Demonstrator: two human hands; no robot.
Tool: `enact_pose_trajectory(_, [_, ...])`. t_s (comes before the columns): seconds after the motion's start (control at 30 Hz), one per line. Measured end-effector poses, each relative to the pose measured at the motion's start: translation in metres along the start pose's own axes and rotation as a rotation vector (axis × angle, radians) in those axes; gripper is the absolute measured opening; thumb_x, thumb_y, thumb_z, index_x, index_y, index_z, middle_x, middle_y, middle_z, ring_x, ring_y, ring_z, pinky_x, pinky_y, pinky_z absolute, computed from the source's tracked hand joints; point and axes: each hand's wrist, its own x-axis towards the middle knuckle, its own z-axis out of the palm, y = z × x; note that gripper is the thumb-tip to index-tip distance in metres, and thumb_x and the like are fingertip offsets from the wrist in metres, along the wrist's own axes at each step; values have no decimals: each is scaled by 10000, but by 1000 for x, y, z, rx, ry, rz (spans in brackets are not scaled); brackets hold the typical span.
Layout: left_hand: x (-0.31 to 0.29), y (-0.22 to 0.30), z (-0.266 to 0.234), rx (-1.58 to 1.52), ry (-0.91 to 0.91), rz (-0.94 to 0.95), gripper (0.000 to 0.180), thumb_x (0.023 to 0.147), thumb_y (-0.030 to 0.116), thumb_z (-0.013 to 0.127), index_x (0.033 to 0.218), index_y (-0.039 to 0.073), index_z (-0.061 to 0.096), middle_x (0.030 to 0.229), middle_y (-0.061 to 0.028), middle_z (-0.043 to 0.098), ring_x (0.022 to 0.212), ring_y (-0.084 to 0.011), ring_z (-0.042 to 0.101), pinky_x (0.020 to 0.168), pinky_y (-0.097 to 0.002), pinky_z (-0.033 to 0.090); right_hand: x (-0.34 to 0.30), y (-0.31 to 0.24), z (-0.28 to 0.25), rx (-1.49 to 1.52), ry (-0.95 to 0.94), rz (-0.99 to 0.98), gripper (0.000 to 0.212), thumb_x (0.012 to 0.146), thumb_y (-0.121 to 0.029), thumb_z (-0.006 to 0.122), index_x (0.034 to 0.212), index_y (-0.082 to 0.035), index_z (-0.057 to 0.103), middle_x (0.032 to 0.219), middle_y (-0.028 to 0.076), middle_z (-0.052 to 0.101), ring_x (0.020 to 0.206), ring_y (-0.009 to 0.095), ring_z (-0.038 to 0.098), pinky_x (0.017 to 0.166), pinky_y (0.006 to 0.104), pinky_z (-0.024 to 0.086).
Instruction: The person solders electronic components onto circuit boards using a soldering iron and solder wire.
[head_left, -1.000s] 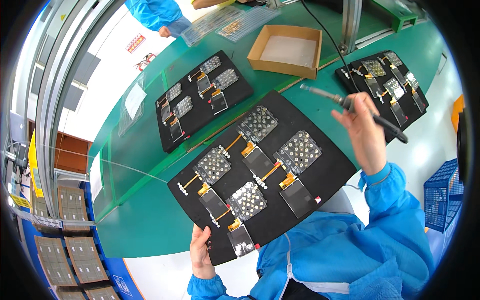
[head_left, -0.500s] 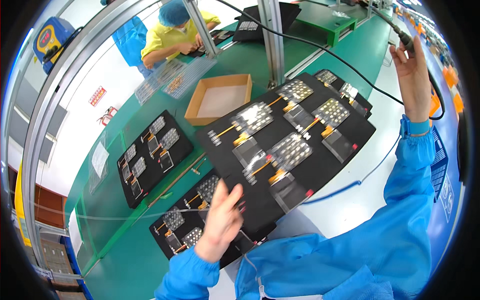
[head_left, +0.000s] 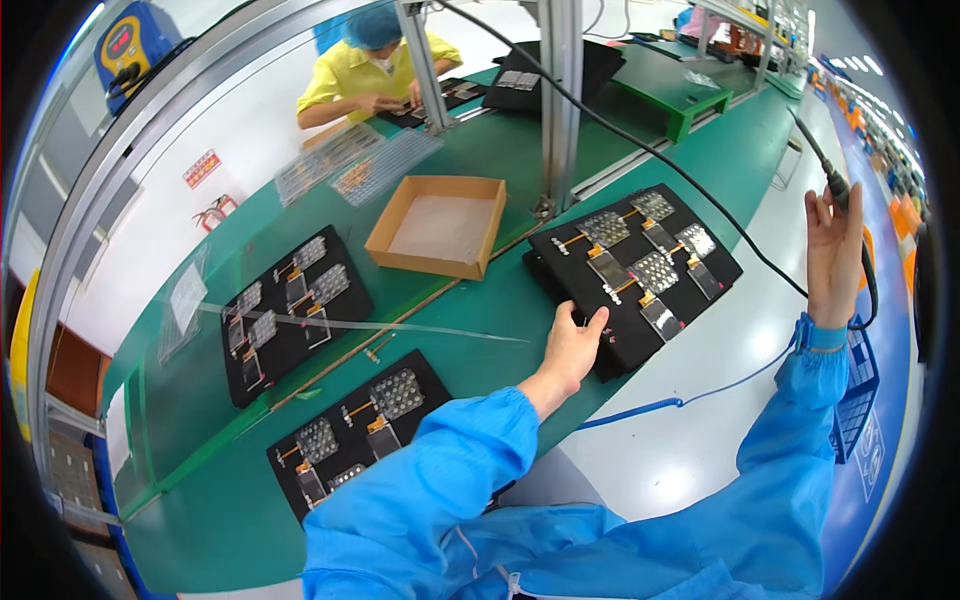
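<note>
In the head view, has both hands out over the right side of the scene. Sets the left hand [head_left: 573, 350] at the near-left edge of a stack of black boards [head_left: 575, 285], on the right of the green surface [head_left: 210, 520], with thumb and forefinger parted and the thumb over the edge (cannot tell whether gripping or only touching, with the remaining fingers out of sight). Holds the right hand [head_left: 833, 255] raised at the far right, off the surface, with fingers curled round the dark handle of a soldering iron [head_left: 826, 165], its tip slanting up and to the left. Wears a blue band [head_left: 822, 335] round that wrist.

Bears on the stack's top board four dotted panels [head_left: 655, 272] with orange strips [head_left: 577, 239] and small dark screens [head_left: 607, 268]. Has a second board [head_left: 437, 390] at the near left, partly covered by the left sleeve [head_left: 420, 490], and a third board [head_left: 352, 306] farther left, both carrying similar parts.

Includes, on the far middle, an open cardboard box [head_left: 430, 262], then clear trays [head_left: 390, 160] just beyond (with a person in yellow [head_left: 335, 85] bent over dark pieces farther off). Runs a black cable [head_left: 640, 150] diagonally above the stack.
</note>
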Motion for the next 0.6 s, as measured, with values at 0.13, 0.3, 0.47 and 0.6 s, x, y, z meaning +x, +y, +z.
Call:
enact_pose_trajectory(0.13, [-75, 56, -75, 421, 67, 143, 552, 979, 192, 606, 1434, 35, 338, 1026, -123, 727, 825, -176, 669, 763, -302, 515, -34, 34, 17, -92, -10, 6, 422, 1043, -188, 453, 1447, -66, 450, 1301, 60, 530, 1132, 179, 530, 1146, 439, 350])
enact_pose_trajectory(0.3, [-220, 125, -230, 1406, 623, 659, 361, 922, 104, 628, 1276, 92, 558, 872, -124, 730, 676, -259, 709, 548, -372, 524, -86, 67, 122, -184, 26, 312, 263, 1044, -222, 484, 1223, -38, 541, 1083, 31, 518, 958, 106, 544, 935, 293, 470])
enact_pose_trajectory(0.47, [-348, 126, -365, 2202, 857, -593, 67, 775, 87, 674, 814, 64, 624, 767, -130, 692, 701, -246, 713, 601, -372, 565, -137, 106, 250, -138, -115, 602, 186, 986, -228, 597, 1052, -58, 563, 869, -4, 553, 767, 80, 528, 796, 248, 494])
enact_pose_trajectory(0.6, [-350, 60, -460, 1258, 1014, -302, 237, 869, 126, 609, 1041, -4, 710, 999, -189, 724, 910, -310, 715, 776, -389, 557, -163, 160, 324, 119, -231, 748, 163, 969, -221, 634, 986, -72, 572, 846, -11, 551, 723, 72, 484, 829, 280, 484])
